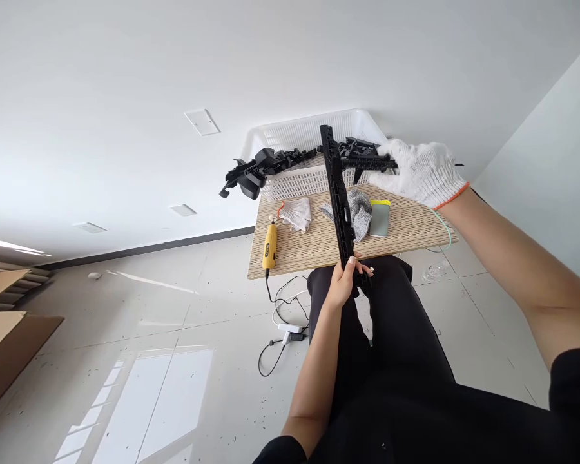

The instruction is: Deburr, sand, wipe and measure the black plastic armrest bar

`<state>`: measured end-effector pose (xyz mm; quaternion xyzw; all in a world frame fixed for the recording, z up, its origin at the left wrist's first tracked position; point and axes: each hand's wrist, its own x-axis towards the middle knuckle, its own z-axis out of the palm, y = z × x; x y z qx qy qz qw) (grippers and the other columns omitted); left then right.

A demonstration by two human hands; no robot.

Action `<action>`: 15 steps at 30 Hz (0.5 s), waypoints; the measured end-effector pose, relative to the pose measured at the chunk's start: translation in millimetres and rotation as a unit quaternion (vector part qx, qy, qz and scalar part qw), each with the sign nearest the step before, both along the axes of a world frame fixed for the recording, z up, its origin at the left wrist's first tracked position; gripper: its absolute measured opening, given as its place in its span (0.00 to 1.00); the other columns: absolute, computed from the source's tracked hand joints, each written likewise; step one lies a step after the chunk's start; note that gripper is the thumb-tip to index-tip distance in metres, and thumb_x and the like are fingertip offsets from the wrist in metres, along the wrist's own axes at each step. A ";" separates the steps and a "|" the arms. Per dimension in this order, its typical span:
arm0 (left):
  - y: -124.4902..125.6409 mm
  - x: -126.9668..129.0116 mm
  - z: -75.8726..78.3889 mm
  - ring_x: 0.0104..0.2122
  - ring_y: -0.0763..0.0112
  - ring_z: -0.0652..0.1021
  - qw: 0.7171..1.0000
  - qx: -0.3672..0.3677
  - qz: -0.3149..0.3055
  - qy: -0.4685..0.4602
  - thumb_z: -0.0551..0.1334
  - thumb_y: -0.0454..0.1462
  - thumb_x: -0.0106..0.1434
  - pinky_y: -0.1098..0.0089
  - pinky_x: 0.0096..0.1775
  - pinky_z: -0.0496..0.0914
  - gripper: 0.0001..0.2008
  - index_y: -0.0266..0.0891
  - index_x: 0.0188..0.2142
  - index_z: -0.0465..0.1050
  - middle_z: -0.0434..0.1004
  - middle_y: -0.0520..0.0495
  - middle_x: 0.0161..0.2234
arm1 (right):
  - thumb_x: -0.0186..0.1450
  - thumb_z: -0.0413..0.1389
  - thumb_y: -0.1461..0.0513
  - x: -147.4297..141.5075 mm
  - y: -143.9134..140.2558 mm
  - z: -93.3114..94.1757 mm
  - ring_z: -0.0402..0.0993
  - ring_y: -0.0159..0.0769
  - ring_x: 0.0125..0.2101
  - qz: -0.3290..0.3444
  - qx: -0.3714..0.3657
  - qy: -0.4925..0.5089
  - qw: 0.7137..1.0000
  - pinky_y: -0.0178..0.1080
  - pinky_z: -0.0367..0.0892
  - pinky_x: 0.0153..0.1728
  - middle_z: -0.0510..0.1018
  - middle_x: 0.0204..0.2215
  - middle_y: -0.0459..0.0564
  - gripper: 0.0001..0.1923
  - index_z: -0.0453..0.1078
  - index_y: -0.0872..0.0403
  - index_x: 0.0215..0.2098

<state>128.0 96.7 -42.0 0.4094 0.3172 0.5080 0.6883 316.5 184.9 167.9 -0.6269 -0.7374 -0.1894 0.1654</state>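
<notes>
My bare left hand (344, 281) is closed around the lower end of a long black plastic part (338, 193), which stands up at a slight tilt above the table's front edge. On my right hand (420, 174) is a white knit glove with an orange cuff. Its fingers grip a black caliper (367, 165) with scale marks, held sideways. The caliper's left end meets or overlaps the long part near its upper half; whether they touch I cannot tell. Below the left hand, a black piece with a curved edge hangs between my knees.
Behind, a white plastic basket (294, 183) holds several black parts (258, 171), some jutting over its left side. On the slatted table (290, 256) lie a yellow corded rotary tool (269, 246), a white glove (297, 214), a grey glove (360, 212) and a grey-green pouch (379, 219). Cables (290, 328) lie on the floor.
</notes>
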 end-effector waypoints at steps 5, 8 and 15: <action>-0.3 -0.2 0.2 0.33 0.67 0.80 0.998 0.027 -0.023 0.048 0.60 0.53 0.67 0.60 0.43 0.76 0.21 0.39 0.46 0.70 0.66 0.55 0.27 | 0.68 0.46 0.43 0.4 0.5 -13.2 0.79 0.53 0.38 0.004 -0.020 -0.031 0.999 0.44 0.61 0.35 0.82 0.39 0.63 0.36 0.61 0.55 0.67; -1.2 -0.7 0.2 0.33 0.67 0.81 0.997 0.038 -0.032 0.055 0.59 0.53 0.67 0.60 0.44 0.76 0.21 0.39 0.47 0.70 0.65 0.55 0.27 | 0.69 0.45 0.46 0.7 1.7 -14.6 0.79 0.54 0.38 -0.010 -0.026 -0.057 0.998 0.43 0.61 0.35 0.82 0.38 0.65 0.38 0.55 0.59 0.70; -1.6 -0.9 -0.9 0.33 0.67 0.80 0.998 0.035 -0.033 0.047 0.58 0.53 0.68 0.61 0.42 0.76 0.20 0.40 0.47 0.70 0.65 0.55 0.27 | 0.70 0.43 0.49 5.4 5.2 -14.6 0.78 0.53 0.36 -0.022 -0.047 -0.093 0.994 0.43 0.58 0.33 0.81 0.35 0.66 0.37 0.54 0.63 0.70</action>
